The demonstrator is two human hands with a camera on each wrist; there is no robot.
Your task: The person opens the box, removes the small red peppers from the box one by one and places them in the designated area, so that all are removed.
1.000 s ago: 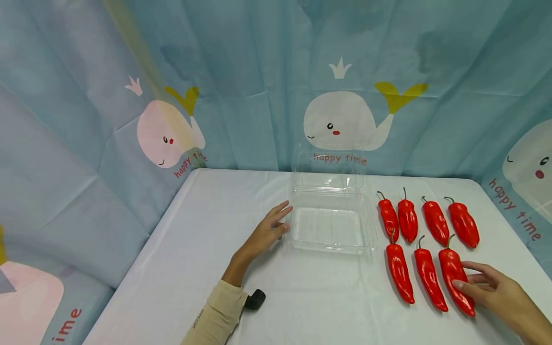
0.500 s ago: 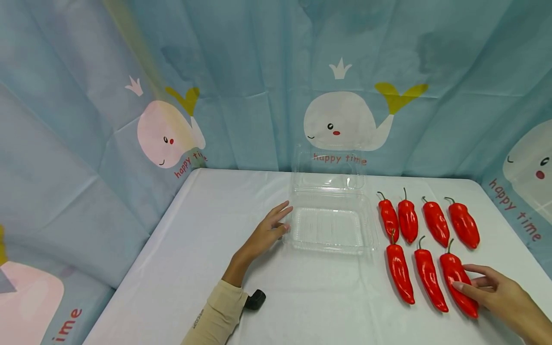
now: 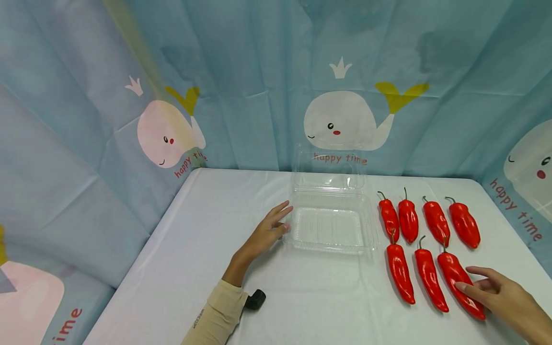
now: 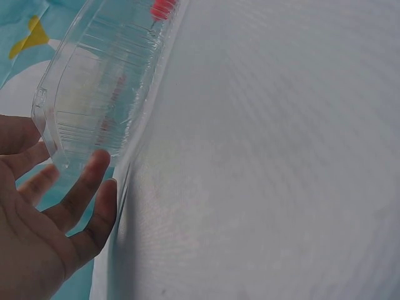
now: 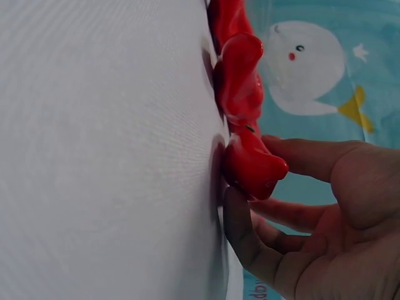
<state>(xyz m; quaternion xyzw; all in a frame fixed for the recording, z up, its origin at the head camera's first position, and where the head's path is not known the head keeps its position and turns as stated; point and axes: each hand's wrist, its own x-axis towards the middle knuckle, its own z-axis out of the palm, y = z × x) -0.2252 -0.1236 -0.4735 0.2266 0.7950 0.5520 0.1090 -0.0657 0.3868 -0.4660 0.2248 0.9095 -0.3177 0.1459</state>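
Note:
At the near right of the table lies a glossy red pepper (image 3: 460, 286) with a green stem. My right hand (image 3: 500, 294) holds it from its right side, the thumb against its upper surface. In the right wrist view, the thumb and fingers of the right hand (image 5: 337, 200) stand on either side of the pepper (image 5: 253, 169). My left hand (image 3: 267, 232) rests at the left rim of a clear plastic clamshell box (image 3: 327, 227), fingers loosely spread. The left wrist view has those fingertips (image 4: 97, 162) right at the box's wall (image 4: 106, 81). The box's lid (image 3: 329, 167) stands raised behind it.
Several more red peppers (image 3: 424, 275) lie in two rows right of the box, the back row including a pepper (image 3: 464, 224) at the far right. A black object (image 3: 255, 300) sits by the left sleeve. Whale-printed blue curtains (image 3: 241, 120) enclose the white table (image 3: 207, 215).
The pepper under my right hand has turned on the table: its stem end shifted left, its tip to the right. My left hand and the box stay put.

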